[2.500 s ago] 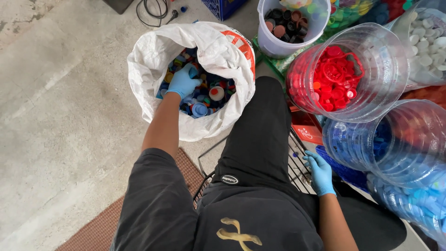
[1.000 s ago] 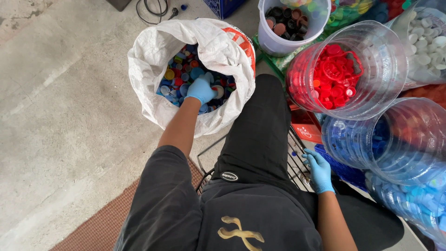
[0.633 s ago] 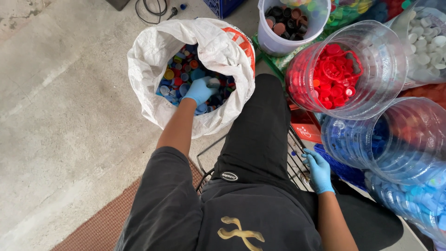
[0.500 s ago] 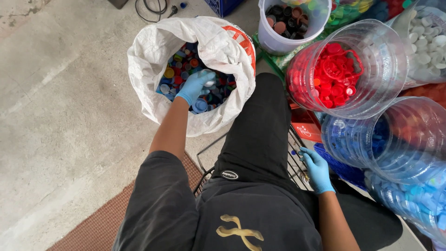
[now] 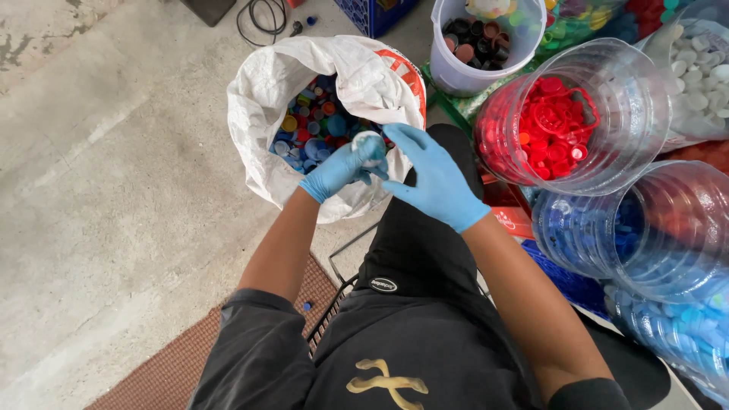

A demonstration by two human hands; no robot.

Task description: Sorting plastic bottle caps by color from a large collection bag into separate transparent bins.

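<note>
Both my hands wear blue gloves and meet above my lap at the near rim of a white sack (image 5: pixel 262 99) filled with mixed coloured bottle caps (image 5: pixel 315 125). My left hand (image 5: pixel 345 167) is closed around a white cap (image 5: pixel 370 143) with some blue caps under its fingers. My right hand (image 5: pixel 433 178) is beside it, fingers spread, fingertips touching the caps in the left hand.
To the right lie clear jugs on their sides: one with red caps (image 5: pixel 550 125), one with dark blue caps (image 5: pixel 607 228), one with light blue caps (image 5: pixel 676 326). A white bucket (image 5: pixel 456 72) of dark caps stands behind. Bare concrete floor (image 5: pixel 114 190) on the left, brown mat (image 5: pixel 190 364) near.
My left hand has lifted out of the sack with caps in it. My right hand came up from beside my right thigh to meet it.
</note>
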